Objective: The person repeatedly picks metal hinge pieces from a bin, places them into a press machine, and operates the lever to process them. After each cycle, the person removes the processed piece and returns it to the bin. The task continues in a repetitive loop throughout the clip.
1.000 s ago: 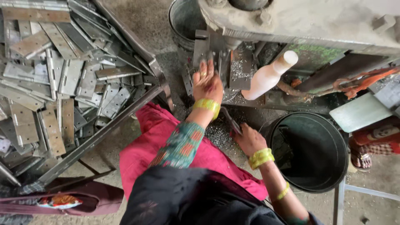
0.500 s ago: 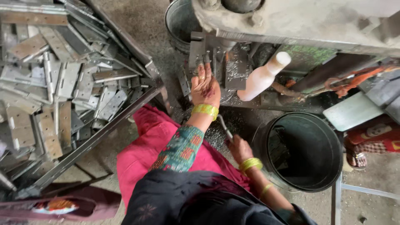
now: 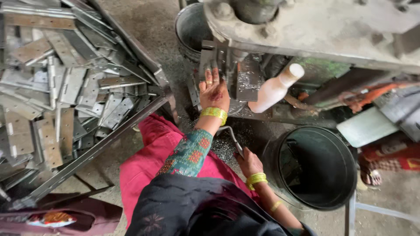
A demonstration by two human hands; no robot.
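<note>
Left hand [image 3: 213, 89] lies flat, fingers together, on a metal plate [image 3: 209, 61] at the machine [image 3: 306, 26]. Right hand [image 3: 248, 161] is clamped on a bent metal handle [image 3: 231, 136] beside the black bucket [image 3: 313, 166].

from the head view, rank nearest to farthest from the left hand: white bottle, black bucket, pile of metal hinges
1. white bottle, just right of the left hand at the machine
2. pile of metal hinges, off to the left
3. black bucket, lower right
</note>
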